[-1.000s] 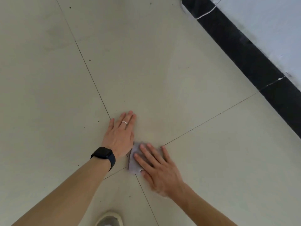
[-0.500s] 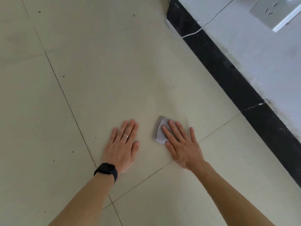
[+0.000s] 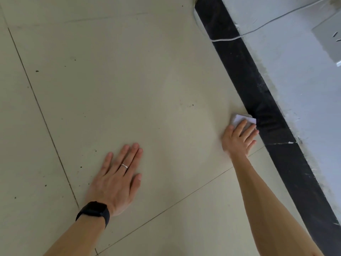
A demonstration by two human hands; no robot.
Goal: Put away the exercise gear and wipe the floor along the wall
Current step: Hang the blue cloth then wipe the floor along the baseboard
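A small pale folded cloth (image 3: 239, 119) lies flat on the beige tiled floor (image 3: 129, 80), its far edge touching the black skirting board (image 3: 258, 93). My right hand (image 3: 239, 138) presses on the cloth with straight, spread fingers that cover its near half. My left hand (image 3: 118, 178) rests flat on the tile to the left, palm down, fingers straight, with a ring and a black watch on the wrist. No exercise gear is in view.
The black skirting runs diagonally from top centre to bottom right below a white wall (image 3: 304, 89). A thin white cable (image 3: 239, 36) crosses the skirting at the top. A wall socket (image 3: 330, 39) sits at the upper right. Dark specks (image 3: 36, 71) dot the floor.
My right hand has slid the cloth to the right, from beside my left hand over to the skirting board. My left hand has stayed flat on the tile.
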